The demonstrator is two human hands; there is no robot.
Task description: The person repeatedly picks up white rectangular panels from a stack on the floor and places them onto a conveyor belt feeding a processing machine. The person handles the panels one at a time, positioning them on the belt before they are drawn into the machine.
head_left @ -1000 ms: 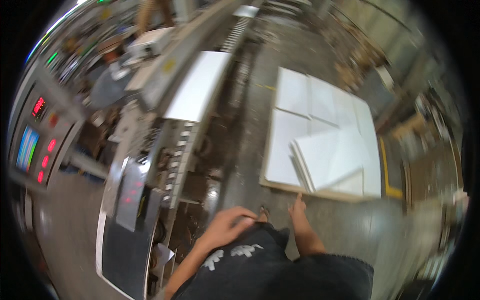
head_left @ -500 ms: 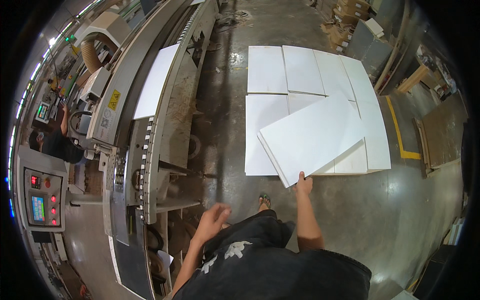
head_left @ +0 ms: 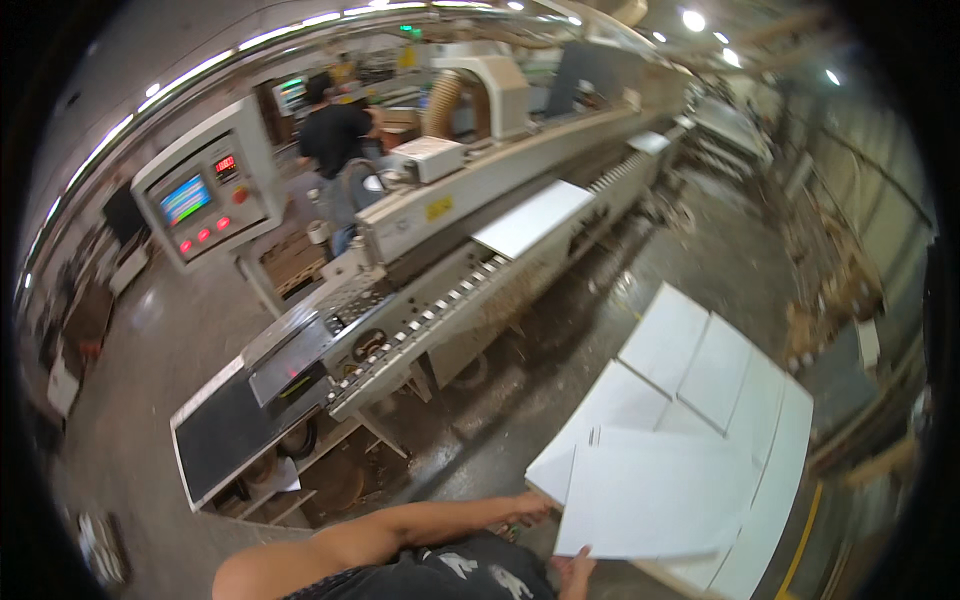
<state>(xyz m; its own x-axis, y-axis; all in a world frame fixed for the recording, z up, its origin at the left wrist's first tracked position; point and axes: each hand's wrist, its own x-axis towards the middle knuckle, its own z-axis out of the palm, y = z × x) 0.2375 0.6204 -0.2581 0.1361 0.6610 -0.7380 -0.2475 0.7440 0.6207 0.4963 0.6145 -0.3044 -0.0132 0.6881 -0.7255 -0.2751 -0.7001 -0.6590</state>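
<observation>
the left hand (head_left: 530,507) reaches down to the near left corner of the top white panel (head_left: 655,495), which lies skewed on a low stack of white panels (head_left: 715,375) on the floor. the fingers seem closed over that corner, but the hand is small and a bit blurred here, so how tight the grip is i cannot tell. the right hand (head_left: 575,572) is at the near edge of the same panel, with the thumb on top and the fingers under it, so it holds the edge.

the top panel is turned out of line with the sheets below and its near edge looks a little raised, so i judge that the lifting has only started; the panel is not yet free of the stack.

to the left stands a long edge-banding machine (head_left: 470,215) with a roller conveyor (head_left: 425,320). one white panel (head_left: 535,217) already lies on its feed bed, further along. many panels are left on the stack. another person (head_left: 335,150) stands behind the machine, beside a control panel (head_left: 205,200).
</observation>
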